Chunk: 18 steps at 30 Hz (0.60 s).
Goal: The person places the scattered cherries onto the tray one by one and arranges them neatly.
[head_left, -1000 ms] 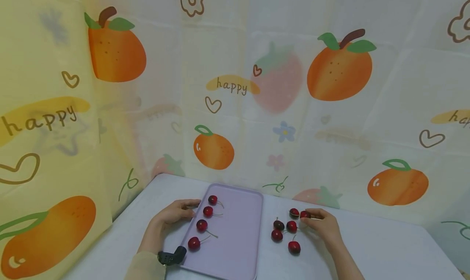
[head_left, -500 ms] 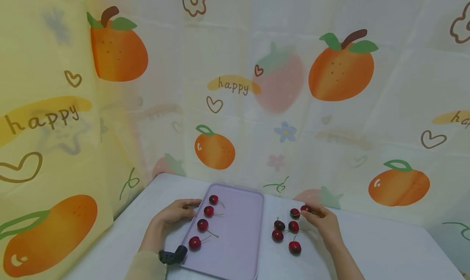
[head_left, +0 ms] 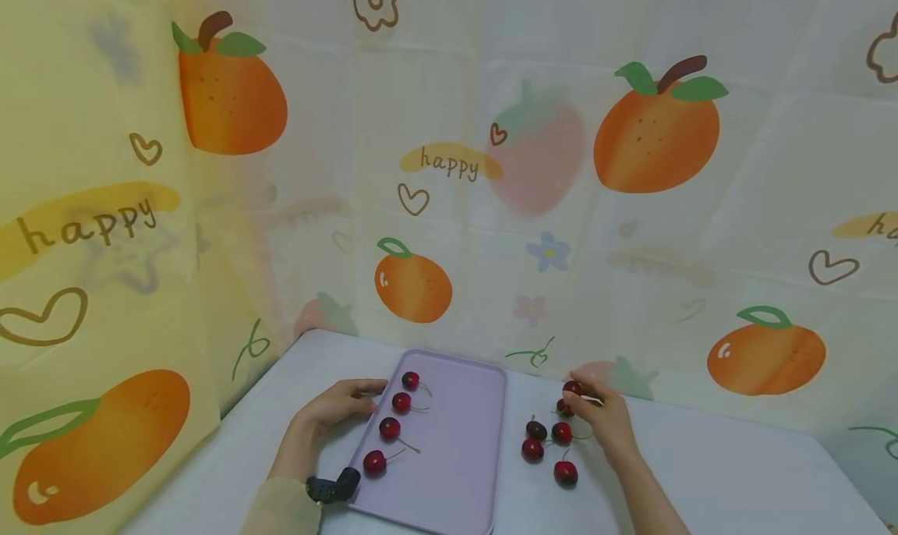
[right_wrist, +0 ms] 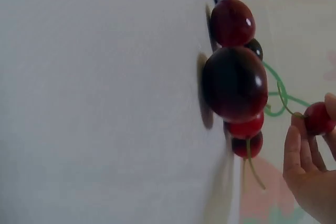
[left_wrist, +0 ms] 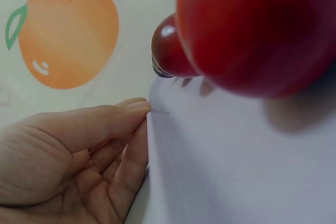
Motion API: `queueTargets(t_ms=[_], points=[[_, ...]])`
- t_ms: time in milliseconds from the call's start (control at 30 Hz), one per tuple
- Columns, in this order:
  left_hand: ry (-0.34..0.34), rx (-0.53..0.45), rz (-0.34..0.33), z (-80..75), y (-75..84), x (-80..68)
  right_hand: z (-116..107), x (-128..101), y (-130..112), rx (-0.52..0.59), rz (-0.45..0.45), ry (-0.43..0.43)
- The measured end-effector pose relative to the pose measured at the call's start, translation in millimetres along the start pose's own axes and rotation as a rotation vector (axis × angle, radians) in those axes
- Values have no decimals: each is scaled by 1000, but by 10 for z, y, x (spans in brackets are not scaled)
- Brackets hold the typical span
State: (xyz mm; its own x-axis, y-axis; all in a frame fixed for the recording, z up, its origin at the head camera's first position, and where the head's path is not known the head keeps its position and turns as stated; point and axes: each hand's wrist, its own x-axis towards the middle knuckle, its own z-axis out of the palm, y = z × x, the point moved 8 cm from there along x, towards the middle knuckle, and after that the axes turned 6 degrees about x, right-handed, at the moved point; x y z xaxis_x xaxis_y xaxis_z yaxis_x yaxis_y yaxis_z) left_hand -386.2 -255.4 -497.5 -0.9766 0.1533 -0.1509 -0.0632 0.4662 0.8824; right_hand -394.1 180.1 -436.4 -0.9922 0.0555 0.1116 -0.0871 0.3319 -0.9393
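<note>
Since a second ago my right hand (head_left: 603, 422) has lifted one cherry (head_left: 572, 387) off the desk (head_left: 737, 480), away from the far end of the loose cluster (head_left: 549, 441). From the head view I judge it best to keep the pinch light and carry it high over the tray (head_left: 456, 457) rim. My left hand (head_left: 337, 410) rests with relaxed fingers against the tray's left edge.

Left wrist: straight fingers (left_wrist: 105, 124) touch the lilac rim.

Right wrist: fingertips (right_wrist: 294, 140) pinch the glossy dark-red cherry, green stem trailing.
</note>
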Motion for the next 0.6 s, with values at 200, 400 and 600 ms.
queueTargets(t_ms=[200,400,600], points=[[-6,7,9,-4,-20,6,141,17,-55,5,48,14],[4,-2,-8,-1,-25,-7,328,34,-148,23,43,18],[15,3,-19,-13,-22,-6,527,67,-249,21,-7,2]])
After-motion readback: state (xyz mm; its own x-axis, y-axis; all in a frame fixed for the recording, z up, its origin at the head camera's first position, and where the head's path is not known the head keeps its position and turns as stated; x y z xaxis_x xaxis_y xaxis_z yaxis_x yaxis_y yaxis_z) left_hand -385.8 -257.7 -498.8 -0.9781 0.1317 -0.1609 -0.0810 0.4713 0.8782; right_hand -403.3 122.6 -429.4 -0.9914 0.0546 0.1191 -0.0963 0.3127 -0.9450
